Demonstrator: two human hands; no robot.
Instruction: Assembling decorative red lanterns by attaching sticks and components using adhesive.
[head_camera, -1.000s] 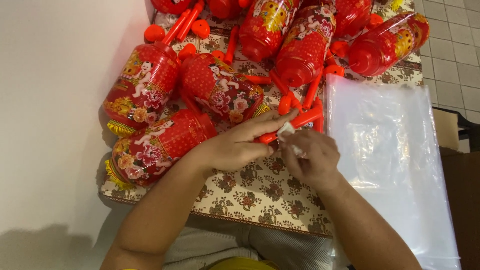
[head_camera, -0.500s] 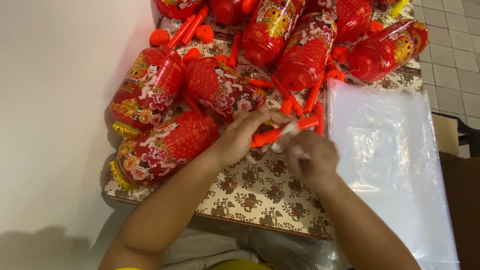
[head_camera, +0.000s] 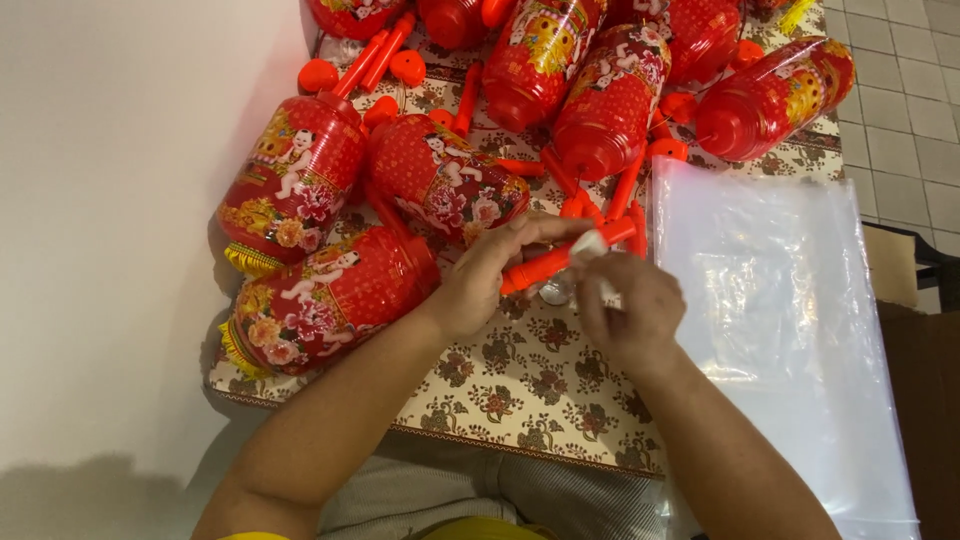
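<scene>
Your left hand (head_camera: 480, 285) grips the orange stick (head_camera: 548, 262) at frame centre; your right hand (head_camera: 625, 310) pinches its white tip (head_camera: 588, 243), which could slip and pop off.

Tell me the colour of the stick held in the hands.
Orange stick, plainest in the head view.

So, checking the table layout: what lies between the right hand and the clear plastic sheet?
In the head view, only bare floral tablecloth lies between the right hand and the clear plastic sheet.
</scene>
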